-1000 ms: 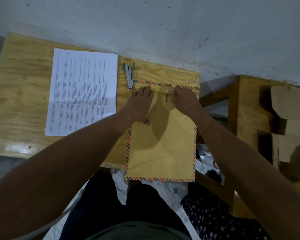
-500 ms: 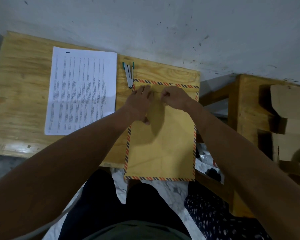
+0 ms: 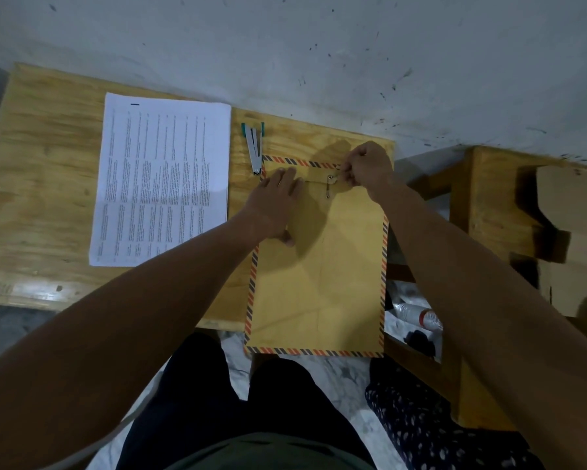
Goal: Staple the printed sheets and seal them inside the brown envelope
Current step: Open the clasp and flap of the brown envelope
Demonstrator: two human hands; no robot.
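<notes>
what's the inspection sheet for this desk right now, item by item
surface: wooden table, against a wall.
job's things: printed sheets lie flat, outside the brown envelope, which overhangs the near edge; stapler between them.
clutter: nothing seen on the table.
grippers: left hand presses flat on the envelope; right hand pinches the string at the clasp.
cables: nothing seen.
surroundings: plastic bottle on the floor; second wooden piece at right.

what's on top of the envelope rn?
Left hand rests flat on the envelope; right hand pinches at its string clasp. Contents can't be seen.
</notes>
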